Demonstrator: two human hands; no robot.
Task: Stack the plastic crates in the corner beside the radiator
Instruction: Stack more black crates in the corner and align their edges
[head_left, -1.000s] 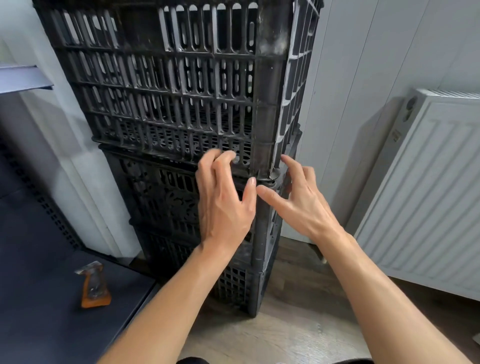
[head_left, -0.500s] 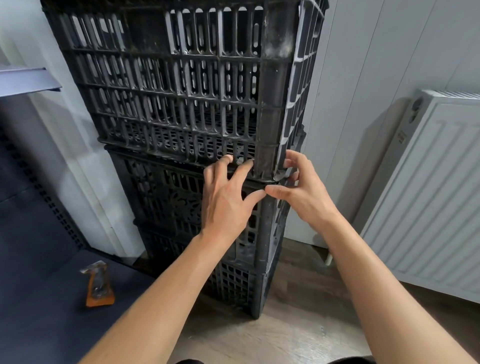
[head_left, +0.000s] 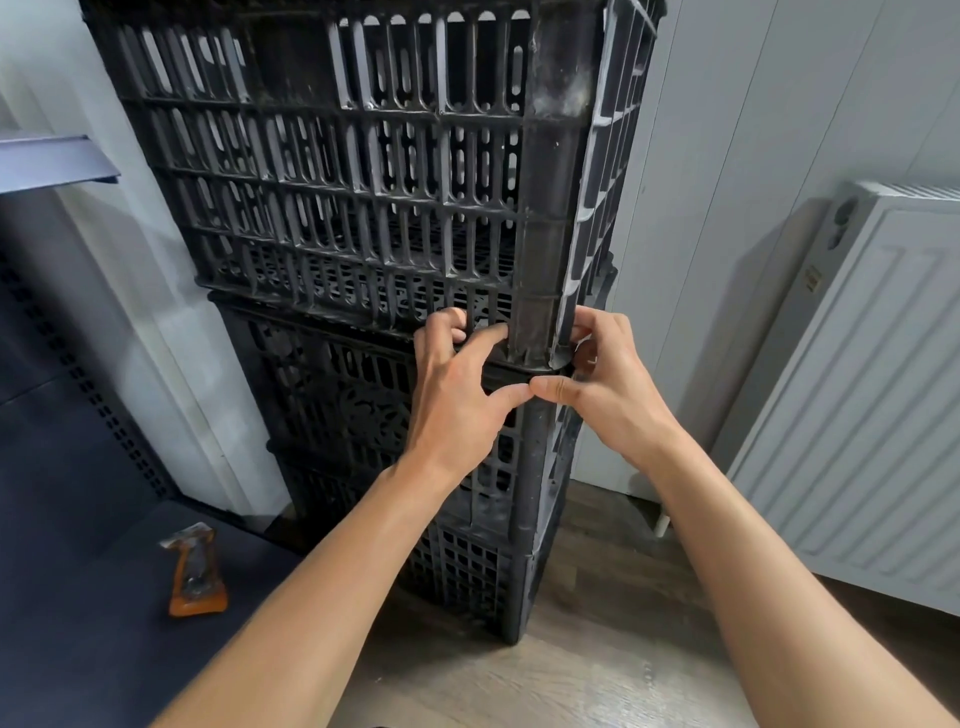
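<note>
Head view. Found left hand (head_left: 457, 400) hooked through bottom slats of top black slatted plastic crate (head_left: 363, 171), right hand (head_left: 610, 389) curled round the same corner post, thumbs meeting on rim of middle black plastic crate (head_left: 358, 410). Judged as seating that corner squarely. Stack located in wall corner near white panel radiator (head_left: 878, 405). Unable to see right fingertips, possibly inside side slats; top crate's upper rim cut off.
</note>
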